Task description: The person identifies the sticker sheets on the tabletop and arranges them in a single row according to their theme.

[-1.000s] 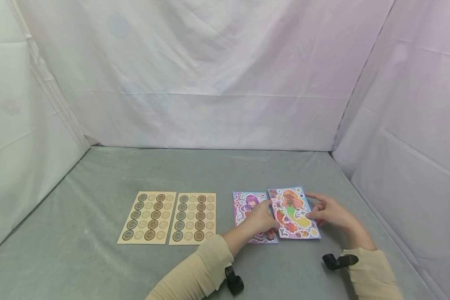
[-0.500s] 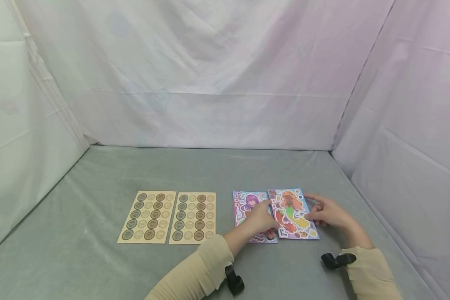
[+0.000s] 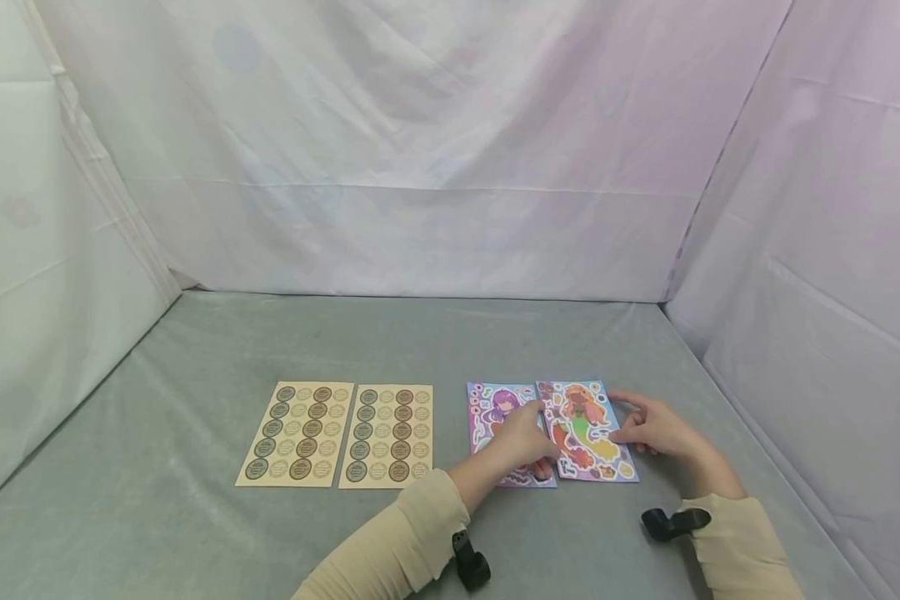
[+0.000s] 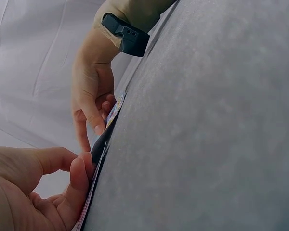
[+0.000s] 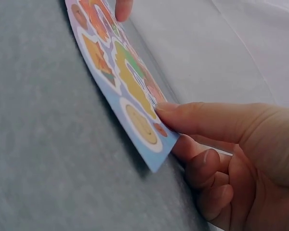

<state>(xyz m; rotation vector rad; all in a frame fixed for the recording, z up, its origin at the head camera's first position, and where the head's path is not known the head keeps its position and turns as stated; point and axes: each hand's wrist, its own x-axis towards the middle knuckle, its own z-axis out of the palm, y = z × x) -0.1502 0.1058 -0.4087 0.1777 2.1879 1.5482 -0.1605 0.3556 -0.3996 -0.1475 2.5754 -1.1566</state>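
Two colorful mermaid sticker sheets lie side by side on the right. My right hand [image 3: 656, 425] pinches the right edge of the orange-haired mermaid sticker sheet [image 3: 581, 417], thumb on top and fingers beneath; in the right wrist view the near corner of this sheet [image 5: 149, 154] stands off the cloth. My left hand [image 3: 523, 437] lies across the purple-haired mermaid sticker sheet [image 3: 483, 417] and partly covers it. Its thumb and index finger hold the left edge of the orange-haired sheet, whose dark underside shows between both hands in the left wrist view.
Two beige sheets of round stickers, a left one [image 3: 292, 433] and a right one [image 3: 385, 437], lie flat left of the hands. Grey cloth [image 3: 420, 342] covers the table. Pale curtains [image 3: 435, 242] enclose its back and sides.
The orange-haired mermaid sheet has come down slightly toward the table and the person, and the right hand has shifted a little left with it. The left hand has stayed in place.
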